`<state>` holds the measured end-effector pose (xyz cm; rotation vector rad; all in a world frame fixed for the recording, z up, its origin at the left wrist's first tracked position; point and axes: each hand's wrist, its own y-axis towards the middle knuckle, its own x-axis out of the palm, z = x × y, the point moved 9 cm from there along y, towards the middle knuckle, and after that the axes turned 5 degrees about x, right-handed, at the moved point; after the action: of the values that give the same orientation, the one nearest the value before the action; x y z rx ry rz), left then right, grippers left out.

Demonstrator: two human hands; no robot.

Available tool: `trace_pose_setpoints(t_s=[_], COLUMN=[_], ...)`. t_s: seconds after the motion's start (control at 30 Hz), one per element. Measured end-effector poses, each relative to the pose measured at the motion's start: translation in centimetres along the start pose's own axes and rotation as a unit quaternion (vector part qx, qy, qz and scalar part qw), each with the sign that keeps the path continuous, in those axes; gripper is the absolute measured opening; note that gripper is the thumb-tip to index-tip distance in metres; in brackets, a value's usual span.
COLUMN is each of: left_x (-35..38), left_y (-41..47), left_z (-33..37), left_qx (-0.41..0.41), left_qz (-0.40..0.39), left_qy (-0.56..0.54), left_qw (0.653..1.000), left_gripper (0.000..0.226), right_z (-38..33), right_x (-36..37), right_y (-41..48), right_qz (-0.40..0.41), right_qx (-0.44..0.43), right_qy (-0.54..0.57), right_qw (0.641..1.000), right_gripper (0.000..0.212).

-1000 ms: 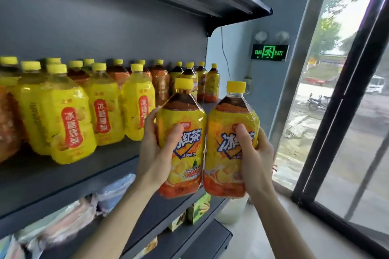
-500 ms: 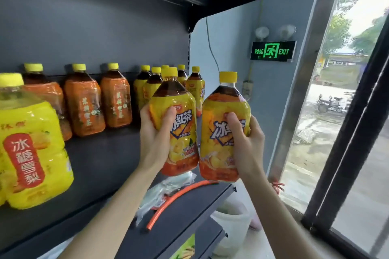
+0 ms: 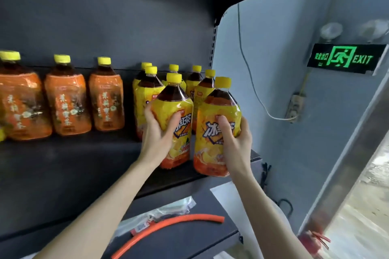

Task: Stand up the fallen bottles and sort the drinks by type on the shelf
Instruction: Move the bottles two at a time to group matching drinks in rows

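- Head view: left hand clamped round left bottle, upright, centre frame.
- Just beside it, right hand clamped round right bottle, over right end of shelf.
- Same-label bottles stand directly behind; orange bottles at left of frame, apart.

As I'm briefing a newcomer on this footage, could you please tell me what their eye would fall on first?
Centre frame, the left hand grips the left tea bottle and the right hand the right tea bottle, both upright and yellow-capped, at the right end of the shelf. The glowing green exit sign stands out on the wall at upper right, and a row of orange-labelled bottles stands along the shelf's back at left.
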<state>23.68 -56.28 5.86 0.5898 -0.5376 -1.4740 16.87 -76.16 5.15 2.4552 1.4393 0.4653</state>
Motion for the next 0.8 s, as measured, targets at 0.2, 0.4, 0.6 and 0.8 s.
trace_pose_setpoints(t_s=[0.2, 0.4, 0.6, 0.8], left_x=[0.4, -0.1, 0.4, 0.6], left_y=[2.4, 3.1, 2.1, -1.0], left_z=[-3.0, -4.4, -3.5, -2.6], left_qx=[0.000, -0.006, -0.034, -0.069], left_qz=[0.007, 0.045, 0.067, -0.011], left_qy=[0.127, 0.226, 0.228, 0.281], left_qw=[0.992, 0.973, 0.971, 0.957], left_gripper=[0.093, 0.115, 0.101, 0.070], right_z=[3.0, 4.4, 4.5, 3.7], right_x=[1.6, 2.4, 2.5, 1.2], right_y=[4.2, 6.3, 6.9, 5.2], right_qz=[-0.034, -0.042, -0.072, -0.101], right_qx=[0.002, -0.005, -0.002, -0.033], right_qy=[0.012, -0.006, -0.055, -0.243], right_qw=[0.999, 0.999, 0.996, 0.964], right_gripper=[0.045, 0.060, 0.071, 0.081])
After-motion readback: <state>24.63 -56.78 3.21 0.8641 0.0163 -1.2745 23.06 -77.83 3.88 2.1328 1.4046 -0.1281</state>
